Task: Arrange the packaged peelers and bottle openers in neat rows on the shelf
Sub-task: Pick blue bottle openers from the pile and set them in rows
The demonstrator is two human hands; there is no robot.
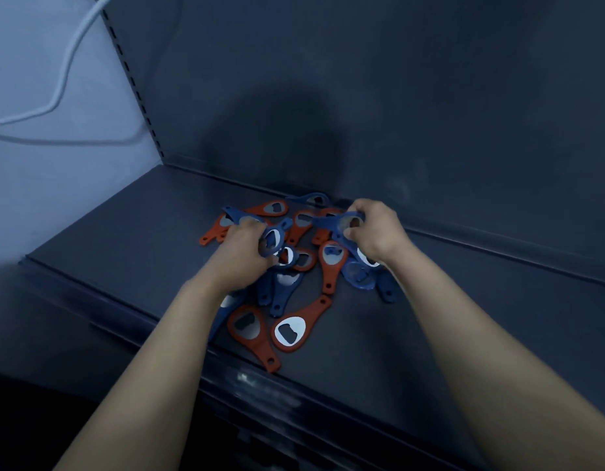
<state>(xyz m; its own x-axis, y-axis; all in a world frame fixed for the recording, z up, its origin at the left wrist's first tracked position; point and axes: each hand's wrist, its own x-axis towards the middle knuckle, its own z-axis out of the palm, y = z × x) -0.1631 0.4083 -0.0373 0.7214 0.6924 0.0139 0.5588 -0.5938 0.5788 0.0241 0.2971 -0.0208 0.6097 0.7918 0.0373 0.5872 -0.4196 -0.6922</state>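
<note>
A jumbled heap of several red and blue bottle openers (330,266) with metal inserts lies on the dark shelf (430,334), close to its back wall. My left hand (241,248) is closed around a blue bottle opener (272,241) at the heap's left side. My right hand (376,232) grips another blue bottle opener (338,223) lifted slightly above the heap's right side. Two red openers (291,329) lie nearest me, heads toward me. No peelers are visible.
The shelf's front lip (260,382) runs diagonally below the heap. A slotted upright (131,79) and a pale wall with a white cable (66,62) stand at the left. Bare shelf surface extends left and right of the heap.
</note>
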